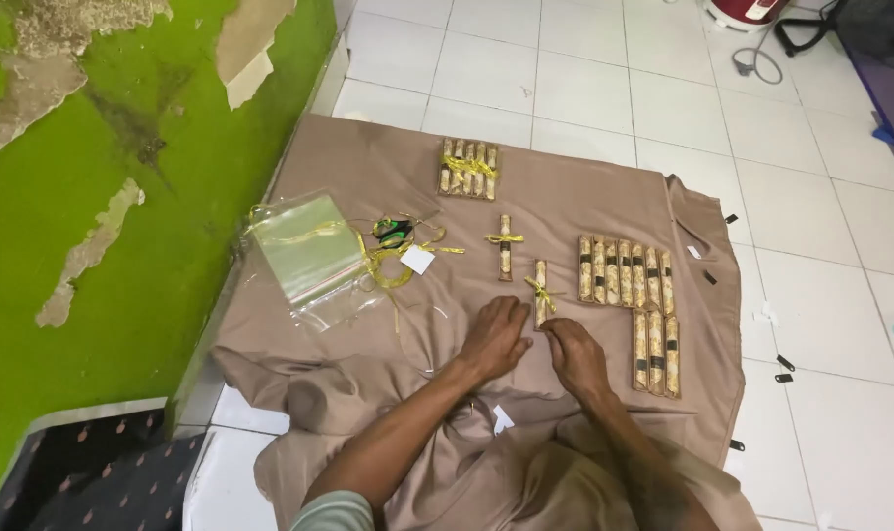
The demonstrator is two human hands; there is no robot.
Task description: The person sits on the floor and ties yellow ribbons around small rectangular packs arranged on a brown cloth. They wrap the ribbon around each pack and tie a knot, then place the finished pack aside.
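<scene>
Setting: white tiled floor (pixel 584 88) beside a peeling green wall (pixel 93 177), with a tan cloth (pixel 584 197) spread flat over the tiles.
Roll in hand: a small brown-and-gold patterned roll tied with a yellow-gold ribbon (pixel 540 291) lies on the cloth, just ahead of both hands.
Left hand (pixel 493 339): fingers curled, knuckles up, fingertips at the lower end of the roll; whether it pinches anything, I cannot tell.
Right hand (pixel 576 356): fingers bent inward, tips meeting the left hand's by the roll's base; grip hidden.
Nearby: a second ribboned roll (pixel 505 246) just beyond.
Right side: a row of untied rolls with dark bands (pixel 626 271), more below (pixel 656 352).
Far edge: a bundle of rolls bound with ribbon (pixel 467 167).
Left side: clear plastic bags (pixel 311 254), loose gold ribbon (pixel 393 270), green-handled scissors (pixel 392 232), a white card (pixel 417 260).
</scene>
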